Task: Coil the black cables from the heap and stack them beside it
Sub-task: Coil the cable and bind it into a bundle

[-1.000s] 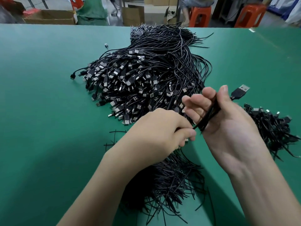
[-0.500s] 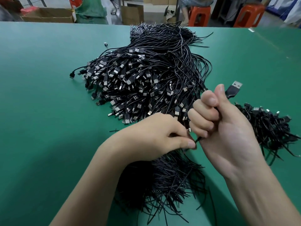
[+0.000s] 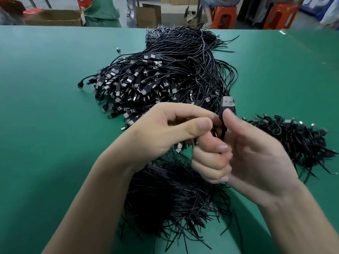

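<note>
**Entry: one cable [image 3: 222,125], mid-coil**

Held in my right hand [image 3: 247,162], fingers curled round the loops so they cannot spring; plug [image 3: 227,103] upright past my thumb. My left hand [image 3: 161,129] pinches the loose run to guide it. The heap [image 3: 165,74] lies behind; the coiled stack [image 3: 302,140] lies beside it, right.

Worn on the head, wide-angle, looking forward and down; very close over the left hand [image 3: 165,129] and right hand [image 3: 256,162] at mid-frame, taking in the green table [image 3: 45,143] to its far edge and orange stools [image 3: 223,15] beyond.
</note>
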A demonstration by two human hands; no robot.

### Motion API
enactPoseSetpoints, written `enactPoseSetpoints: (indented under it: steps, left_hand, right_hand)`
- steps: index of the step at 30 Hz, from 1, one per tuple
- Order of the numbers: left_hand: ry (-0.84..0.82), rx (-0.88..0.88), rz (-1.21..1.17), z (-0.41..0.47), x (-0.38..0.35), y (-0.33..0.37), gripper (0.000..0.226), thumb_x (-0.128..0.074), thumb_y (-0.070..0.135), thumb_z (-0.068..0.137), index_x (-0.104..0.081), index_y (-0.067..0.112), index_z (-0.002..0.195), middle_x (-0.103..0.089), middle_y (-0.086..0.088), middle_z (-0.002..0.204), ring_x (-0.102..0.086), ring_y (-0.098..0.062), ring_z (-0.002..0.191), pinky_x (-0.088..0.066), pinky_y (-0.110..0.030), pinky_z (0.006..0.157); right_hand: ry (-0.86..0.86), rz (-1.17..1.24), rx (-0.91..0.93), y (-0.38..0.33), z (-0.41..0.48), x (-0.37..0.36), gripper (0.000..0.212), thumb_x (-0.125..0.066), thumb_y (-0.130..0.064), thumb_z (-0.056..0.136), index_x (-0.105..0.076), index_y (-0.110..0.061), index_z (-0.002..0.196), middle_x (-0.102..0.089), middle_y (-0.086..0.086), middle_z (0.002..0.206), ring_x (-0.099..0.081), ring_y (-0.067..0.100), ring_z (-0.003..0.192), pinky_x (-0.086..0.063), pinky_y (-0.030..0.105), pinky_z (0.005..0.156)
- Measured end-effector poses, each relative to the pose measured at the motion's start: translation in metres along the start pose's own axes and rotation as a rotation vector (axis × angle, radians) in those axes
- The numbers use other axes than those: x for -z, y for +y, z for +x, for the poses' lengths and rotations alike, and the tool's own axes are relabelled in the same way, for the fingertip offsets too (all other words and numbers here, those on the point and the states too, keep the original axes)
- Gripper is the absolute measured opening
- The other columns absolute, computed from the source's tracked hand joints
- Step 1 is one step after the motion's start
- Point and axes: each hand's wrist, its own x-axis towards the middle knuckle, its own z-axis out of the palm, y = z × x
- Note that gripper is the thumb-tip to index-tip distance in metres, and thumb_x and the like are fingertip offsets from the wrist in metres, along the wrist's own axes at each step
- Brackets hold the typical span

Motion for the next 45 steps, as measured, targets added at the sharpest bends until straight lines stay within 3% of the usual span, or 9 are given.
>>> enactPoseSetpoints:
  steps: [7, 13, 18, 21, 24, 30, 35, 41, 45]
  left_hand:
    - [-0.038, 0.053, -0.018, 0.0, 0.004, -0.001, 0.018, -0.067, 0.029, 0.095, -0.08, 0.019, 0.103, -0.074, 0.011, 0.077, -0.069, -0.003, 0.078, -0.052, -0.017, 0.08]
    - [-0.06, 0.003, -0.019, 0.0, 0.008, -0.006, 0.039, -0.063, 0.024, 0.1, -0.07, -0.014, 0.108, -0.077, 0.012, 0.084, -0.073, -0.001, 0.091, -0.052, -0.015, 0.088]
    - [0.022, 0.017, 0.002, 0.0, 0.012, -0.01, 0.05, -0.065, 0.03, 0.096, -0.066, -0.02, 0.096, -0.074, -0.007, 0.074, -0.071, -0.006, 0.087, -0.053, -0.02, 0.086]
    - [0.109, 0.048, 0.015, 0.002, 0.01, -0.012, 0.037, -0.069, 0.035, 0.091, -0.075, -0.001, 0.085, -0.074, -0.022, 0.087, -0.067, -0.018, 0.083, -0.052, -0.03, 0.078]
    - [0.156, 0.067, 0.062, 0.005, 0.005, -0.014, 0.027, -0.07, 0.039, 0.089, -0.077, 0.018, 0.073, -0.065, -0.018, 0.071, -0.053, -0.018, 0.069, -0.043, -0.031, 0.066]
    - [0.281, 0.04, 0.087, 0.01, 0.003, -0.024, 0.033, -0.071, 0.032, 0.095, -0.074, 0.0, 0.088, -0.06, -0.038, 0.079, -0.054, -0.044, 0.064, -0.048, -0.06, 0.066]
    - [0.347, -0.052, 0.147, 0.011, 0.004, -0.03, 0.025, -0.069, 0.018, 0.099, -0.075, -0.003, 0.086, -0.054, 0.016, 0.053, -0.044, 0.002, 0.049, -0.036, -0.009, 0.051]
    - [0.358, -0.066, 0.161, 0.01, 0.004, -0.026, 0.025, -0.069, 0.019, 0.099, -0.074, 0.001, 0.081, -0.053, 0.018, 0.053, -0.045, 0.003, 0.051, -0.035, -0.006, 0.053]
    - [0.37, -0.02, 0.1, 0.009, 0.006, -0.025, 0.032, -0.071, 0.027, 0.097, -0.071, -0.004, 0.087, -0.05, -0.023, 0.061, -0.048, -0.016, 0.054, -0.04, -0.024, 0.047]
  right_hand:
    - [-0.066, 0.025, -0.036, 0.002, -0.002, 0.006, 0.029, -0.036, -0.036, 0.097, -0.05, -0.015, 0.084, -0.023, 0.002, 0.068, -0.023, 0.018, 0.06, -0.026, 0.03, 0.056]
    - [-0.032, -0.111, -0.025, 0.004, -0.002, 0.01, 0.036, -0.038, -0.03, 0.108, -0.064, -0.008, 0.097, -0.031, -0.004, 0.066, -0.034, 0.013, 0.058, -0.038, 0.023, 0.057]
    - [0.187, -0.26, -0.001, 0.009, 0.003, 0.008, 0.04, -0.044, -0.036, 0.105, -0.073, -0.009, 0.102, -0.043, -0.006, 0.058, -0.045, 0.01, 0.053, -0.044, 0.021, 0.056]
    - [0.314, -0.397, 0.014, 0.008, 0.002, 0.006, 0.039, -0.048, -0.043, 0.102, -0.074, -0.015, 0.091, -0.05, -0.001, 0.053, -0.05, 0.015, 0.051, -0.048, 0.02, 0.062]
    - [0.419, -0.482, 0.025, 0.008, 0.003, 0.003, 0.048, -0.047, -0.042, 0.106, -0.061, -0.015, 0.069, -0.049, 0.003, 0.051, -0.047, 0.016, 0.05, -0.048, 0.018, 0.064]
    - [0.65, -0.534, 0.206, 0.02, 0.017, -0.003, 0.029, -0.05, -0.026, 0.106, -0.054, -0.006, 0.086, -0.058, 0.001, 0.057, -0.052, 0.015, 0.052, -0.046, 0.024, 0.055]
    - [0.801, -0.815, 0.27, 0.029, 0.021, -0.002, 0.03, -0.045, -0.027, 0.108, -0.053, -0.012, 0.083, -0.055, -0.007, 0.067, -0.05, 0.008, 0.065, -0.042, 0.023, 0.064]
    - [0.774, -0.964, 0.197, 0.028, 0.017, 0.001, 0.027, -0.042, -0.035, 0.108, -0.058, -0.018, 0.095, -0.059, 0.001, 0.083, -0.054, 0.008, 0.076, -0.046, 0.031, 0.07]
    - [0.658, -0.621, 0.119, 0.031, 0.02, -0.004, 0.031, -0.034, -0.034, 0.109, -0.047, -0.005, 0.104, -0.074, 0.007, 0.1, -0.075, 0.018, 0.083, -0.06, 0.03, 0.068]
